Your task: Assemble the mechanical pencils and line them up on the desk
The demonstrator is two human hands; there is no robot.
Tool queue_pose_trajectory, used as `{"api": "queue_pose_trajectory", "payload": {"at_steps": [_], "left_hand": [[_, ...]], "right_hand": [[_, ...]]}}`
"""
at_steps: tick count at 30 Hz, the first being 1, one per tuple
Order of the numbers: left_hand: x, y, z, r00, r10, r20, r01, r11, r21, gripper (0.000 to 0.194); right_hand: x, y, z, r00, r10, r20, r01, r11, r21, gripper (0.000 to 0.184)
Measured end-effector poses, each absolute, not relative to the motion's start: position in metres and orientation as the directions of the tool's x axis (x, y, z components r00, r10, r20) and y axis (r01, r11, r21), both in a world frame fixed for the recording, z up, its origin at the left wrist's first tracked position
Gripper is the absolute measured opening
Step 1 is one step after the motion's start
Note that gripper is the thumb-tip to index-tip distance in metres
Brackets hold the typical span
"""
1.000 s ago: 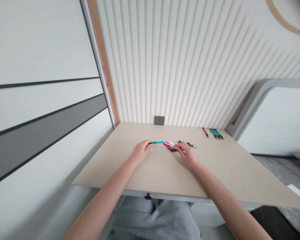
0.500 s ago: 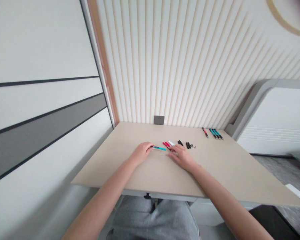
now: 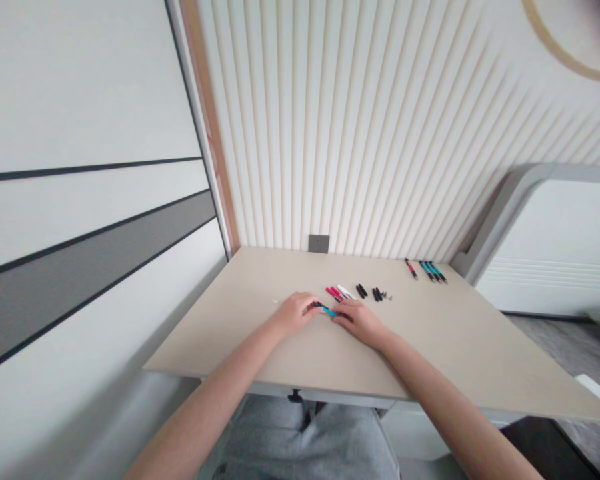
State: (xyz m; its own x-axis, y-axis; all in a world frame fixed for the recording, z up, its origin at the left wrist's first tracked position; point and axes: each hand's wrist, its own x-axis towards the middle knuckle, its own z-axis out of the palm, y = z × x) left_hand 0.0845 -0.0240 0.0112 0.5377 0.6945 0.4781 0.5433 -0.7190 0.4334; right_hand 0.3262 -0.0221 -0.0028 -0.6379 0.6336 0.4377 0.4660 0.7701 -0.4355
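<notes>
Slanting btwn L hand (image 3: 296, 313) & R hand (image 3: 361, 322): blue pen (image 3: 329, 311), black end (image 3: 319, 304) L.

Hands, two: left hand (image 3: 296, 313) and right hand (image 3: 363, 323), both bare, with slim fingers. Forearms, two: left forearm (image 3: 225, 377) and right forearm (image 3: 437, 393), bare, smooth, widening toward the elbow. Trousers (image 3: 305, 450), one pair: grey, mottled (like washed denim), creased at the lap; small dark marking (image 3: 220, 471) at left, illegible.
</notes>
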Motion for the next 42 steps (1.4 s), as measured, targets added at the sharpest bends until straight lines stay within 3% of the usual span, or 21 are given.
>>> {"api": "queue_pose_trajectory", "payload": {"at_steps": [9,17,25,42], "left_hand": [[0.08,-0.021,0.009,0.484,0.744,0.46,0.556,-0.668,0.494,0.016],[0.077,-0.018,0.007,0.472,0.751,0.461,0.562,-0.659,0.499,0.015],[0.077,-0.018,0.006,0.481,0.769,0.422,0.606,-0.639,0.473,0.016],[0.076,-0.021,0.008,0.477,0.777,0.41,0.634,-0.628,0.451,0.018]], "right_hand": [[0.328,-0.021,-0.006,-0.615,0.648,0.449,0.454,0.757,-0.47,0.02],[0.33,-0.027,0.0,-0.469,0.678,0.566,0.415,0.735,-0.536,0.024],[0.327,-0.028,0.002,-0.396,0.647,0.652,0.403,0.76,-0.509,0.022],[0.328,-0.029,0.005,-0.371,0.661,0.652,0.444,0.743,-0.501,0.026]]}}
